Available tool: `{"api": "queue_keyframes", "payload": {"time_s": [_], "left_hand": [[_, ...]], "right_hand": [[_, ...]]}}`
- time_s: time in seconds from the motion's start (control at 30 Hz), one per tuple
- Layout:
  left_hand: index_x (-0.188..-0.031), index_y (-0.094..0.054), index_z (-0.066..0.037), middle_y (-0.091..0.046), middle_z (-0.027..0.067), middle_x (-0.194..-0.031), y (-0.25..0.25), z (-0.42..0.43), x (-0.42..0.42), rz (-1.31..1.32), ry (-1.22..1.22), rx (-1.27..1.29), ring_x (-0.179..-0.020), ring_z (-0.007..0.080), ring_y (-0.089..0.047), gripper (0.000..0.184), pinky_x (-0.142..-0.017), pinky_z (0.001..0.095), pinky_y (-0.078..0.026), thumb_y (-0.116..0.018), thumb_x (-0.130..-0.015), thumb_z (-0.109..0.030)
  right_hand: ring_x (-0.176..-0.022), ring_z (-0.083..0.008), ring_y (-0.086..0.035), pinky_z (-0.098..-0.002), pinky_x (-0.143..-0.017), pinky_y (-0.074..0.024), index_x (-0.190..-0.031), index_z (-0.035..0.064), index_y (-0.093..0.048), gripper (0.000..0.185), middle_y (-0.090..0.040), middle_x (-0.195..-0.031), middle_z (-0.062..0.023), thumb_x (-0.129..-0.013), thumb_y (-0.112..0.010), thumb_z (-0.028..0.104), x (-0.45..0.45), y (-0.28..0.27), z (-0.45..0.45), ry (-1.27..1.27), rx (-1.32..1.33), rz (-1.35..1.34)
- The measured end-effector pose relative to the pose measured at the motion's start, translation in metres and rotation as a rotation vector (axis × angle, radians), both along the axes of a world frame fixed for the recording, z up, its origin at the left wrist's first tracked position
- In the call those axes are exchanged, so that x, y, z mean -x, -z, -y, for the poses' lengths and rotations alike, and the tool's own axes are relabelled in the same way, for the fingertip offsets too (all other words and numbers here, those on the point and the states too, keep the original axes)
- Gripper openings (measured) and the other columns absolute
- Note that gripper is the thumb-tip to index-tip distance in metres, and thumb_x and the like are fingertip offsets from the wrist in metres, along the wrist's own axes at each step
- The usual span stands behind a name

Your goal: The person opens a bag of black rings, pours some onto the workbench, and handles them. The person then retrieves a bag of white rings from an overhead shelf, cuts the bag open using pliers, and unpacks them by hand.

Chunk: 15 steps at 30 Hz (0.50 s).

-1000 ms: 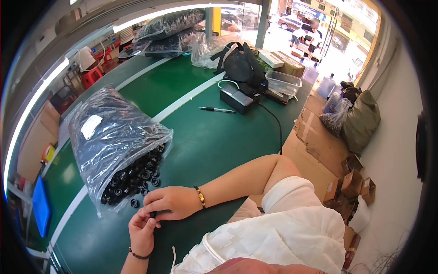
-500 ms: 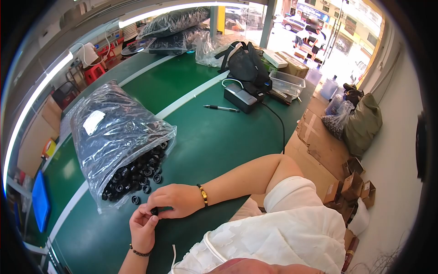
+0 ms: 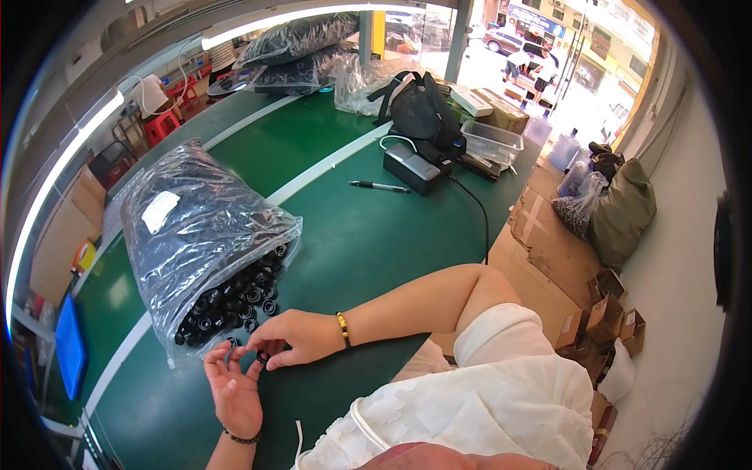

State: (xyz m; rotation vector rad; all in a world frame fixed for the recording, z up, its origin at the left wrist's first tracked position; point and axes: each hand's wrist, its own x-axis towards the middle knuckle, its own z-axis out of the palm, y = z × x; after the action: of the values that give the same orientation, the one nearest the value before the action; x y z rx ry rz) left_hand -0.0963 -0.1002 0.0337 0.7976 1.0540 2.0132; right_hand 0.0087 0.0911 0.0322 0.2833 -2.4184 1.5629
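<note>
In the head view, now uncurling the left hand (image 3: 237, 401) and spreading its fingers, palm turned toward the camera, after gathering both hands over the small black piece (image 3: 262, 356) half a second earlier. Pinching that piece between the thumb and fingers of the right hand (image 3: 307, 337), apparently without help. Probably passing, by this change, from two-handed handling to a one-handed hold, judging from the slack left fingers. Bringing the left fingertips near both the piece and a loose black ring (image 3: 233, 342), without showing clearly whether touching either one. Holding the piece just above or on the green tabletop (image 3: 352, 243), near the mouth of the clear plastic bag (image 3: 200, 211); not showing enough to tell which. Looking dark and rounded where peeping out between the fingers, but hiding too much behind them to reveal a full outline. Seemingly matching, in colour and size, the pile of black pieces (image 3: 235, 301) spilling from the bag and displaying ring-like, hollow ends with slight glints.
</note>
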Motion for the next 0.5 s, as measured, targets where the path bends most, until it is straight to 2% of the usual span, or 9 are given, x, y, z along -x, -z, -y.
{"api": "queue_keyframes", "payload": {"time_s": [0.13, 0.2, 0.37, 0.5], "left_hand": [[-0.134, -0.039, -0.011, -0.029, 0.0082, -0.148, -0.0004, 0.0009, 0.0005, -0.01, 0.039, -0.003, -0.127, 0.0258, -0.04, 0.067, -0.1, 0.0459, -0.043, -0.067, -0.076, -0.032], [-0.137, -0.037, -0.012, -0.02, 0.0077, -0.156, -0.0011, 0.001, -0.0002, -0.019, 0.055, -0.015, -0.131, 0.027, -0.037, 0.073, -0.101, 0.0471, -0.042, -0.068, -0.075, -0.034], [-0.139, -0.039, -0.015, -0.01, 0.0062, -0.16, -0.0011, 0.0003, -0.0031, -0.033, 0.059, -0.041, -0.137, 0.028, -0.031, 0.076, -0.104, 0.049, -0.04, -0.071, -0.074, -0.035], [-0.139, -0.041, -0.016, -0.007, 0.0062, -0.161, 0.0006, 0.0008, -0.0042, -0.066, 0.095, -0.061, -0.141, 0.0286, -0.027, 0.077, -0.106, 0.0508, -0.037, -0.073, -0.072, -0.036]], "right_hand": [[-0.088, -0.0164, -0.071, -0.0288, -0.08, -0.0572, -0.113, 0.0034, -0.059, 0.033, -0.071, -0.097, -0.0092, -0.084, -0.074, 0.01, 0.0016, 0.0012, 0.0, -0.014, 0.143, 0.079], [-0.089, -0.0165, -0.071, -0.0287, -0.08, -0.0572, -0.115, 0.0038, -0.058, 0.035, -0.071, -0.097, -0.0095, -0.084, -0.074, 0.01, 0.0034, 0.0033, -0.001, -0.015, 0.172, 0.096], [-0.089, -0.0167, -0.071, -0.0285, -0.081, -0.0574, -0.12, 0.0045, -0.054, 0.042, -0.071, -0.099, -0.01, -0.084, -0.074, 0.01, 0.0077, 0.0086, -0.0033, -0.015, 0.199, 0.167], [-0.087, -0.0139, -0.07, -0.0269, -0.08, -0.0566, -0.113, 0.0024, -0.061, 0.035, -0.072, -0.097, -0.0085, -0.083, -0.076, 0.014, 0.0077, 0.0069, -0.0033, -0.031, 0.179, 0.2]]}}
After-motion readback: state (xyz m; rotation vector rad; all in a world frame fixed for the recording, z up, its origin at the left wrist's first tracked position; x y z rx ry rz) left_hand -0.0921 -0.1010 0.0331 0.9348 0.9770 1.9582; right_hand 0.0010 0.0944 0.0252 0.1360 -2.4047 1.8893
